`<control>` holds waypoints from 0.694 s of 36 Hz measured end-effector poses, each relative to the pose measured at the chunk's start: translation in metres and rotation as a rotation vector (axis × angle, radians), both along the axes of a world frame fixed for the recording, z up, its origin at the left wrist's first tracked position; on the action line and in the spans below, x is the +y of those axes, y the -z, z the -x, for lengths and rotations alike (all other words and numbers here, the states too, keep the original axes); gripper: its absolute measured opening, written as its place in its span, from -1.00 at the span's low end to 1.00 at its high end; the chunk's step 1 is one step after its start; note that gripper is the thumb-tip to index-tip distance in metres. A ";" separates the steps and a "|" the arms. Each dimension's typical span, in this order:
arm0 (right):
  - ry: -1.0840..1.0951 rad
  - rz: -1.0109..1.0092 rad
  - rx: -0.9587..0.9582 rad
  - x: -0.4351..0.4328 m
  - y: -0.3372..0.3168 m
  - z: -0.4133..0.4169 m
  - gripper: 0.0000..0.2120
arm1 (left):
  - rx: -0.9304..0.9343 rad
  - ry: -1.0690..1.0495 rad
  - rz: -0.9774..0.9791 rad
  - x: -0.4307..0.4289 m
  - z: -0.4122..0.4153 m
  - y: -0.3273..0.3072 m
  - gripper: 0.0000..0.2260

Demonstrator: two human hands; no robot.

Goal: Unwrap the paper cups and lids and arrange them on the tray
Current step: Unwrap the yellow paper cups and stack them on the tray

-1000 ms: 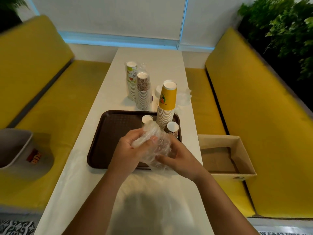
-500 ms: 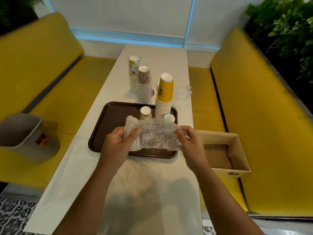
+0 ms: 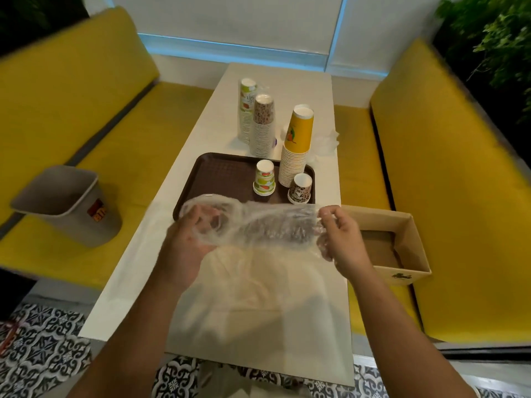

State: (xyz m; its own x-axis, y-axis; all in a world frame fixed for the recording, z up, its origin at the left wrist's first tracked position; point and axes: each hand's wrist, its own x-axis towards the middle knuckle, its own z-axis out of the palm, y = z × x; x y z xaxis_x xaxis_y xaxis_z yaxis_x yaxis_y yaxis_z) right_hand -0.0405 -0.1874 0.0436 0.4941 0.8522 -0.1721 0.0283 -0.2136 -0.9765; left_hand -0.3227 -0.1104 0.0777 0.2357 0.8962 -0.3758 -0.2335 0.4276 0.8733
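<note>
bearing tray [image 3: 224, 179], white table [image 3: 287, 81]; yellow benches [image 3: 129, 133]

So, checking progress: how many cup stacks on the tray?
3: tall yellow stack far right, short green stack left of it, short brown stack nearer; wrap hides tray's near edge.

Clear-wrapped brown cup sleeve [image 3: 273, 228] stretches horizontally over the tray [image 3: 222, 179].

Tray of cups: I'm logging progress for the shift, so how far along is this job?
Done: a yellow cup stack, a short fruit-print stack and a brown-patterned cup stand on the tray. In hand: the left hand and right hand grip a plastic sleeve of patterned cups. Left: a green-print stack and a brown-print stack behind the tray look wrapped; no lids are visible.
</note>
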 end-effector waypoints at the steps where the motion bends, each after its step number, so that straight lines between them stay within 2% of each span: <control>1: -0.034 0.022 -0.009 0.002 0.002 0.009 -0.78 | -0.090 0.098 0.078 0.003 0.004 0.005 -0.51; 2: -0.070 0.044 -0.029 0.005 0.004 0.018 -0.77 | -0.176 0.183 0.058 0.003 0.010 0.008 -0.26; 3: -0.097 0.062 -0.049 0.007 0.006 0.027 -0.77 | -0.299 0.235 0.062 0.005 0.014 0.011 -0.12; 4: -0.103 0.072 -0.062 0.009 0.008 0.035 -0.77 | -0.384 0.293 0.075 0.009 0.019 0.013 -0.12; 6: -0.075 0.088 -0.069 0.013 0.011 0.046 -0.77 | -0.387 0.345 0.053 0.017 0.027 0.011 -0.32; 11: 0.023 0.110 -0.068 0.018 0.014 0.059 -0.75 | -0.193 0.174 0.021 0.044 0.056 0.014 -0.97; 15: 0.121 0.104 -0.091 0.015 0.017 0.065 -0.77 | -0.079 0.104 -0.065 0.065 0.086 0.027 -0.97; 19: 0.159 0.097 -0.116 0.011 0.023 0.071 -0.75 | 0.150 0.126 -0.124 0.075 0.098 0.040 -0.94; 25: 0.046 0.238 -0.033 0.013 0.028 0.086 -0.74 | 0.248 0.207 -0.110 0.059 0.074 0.048 -0.75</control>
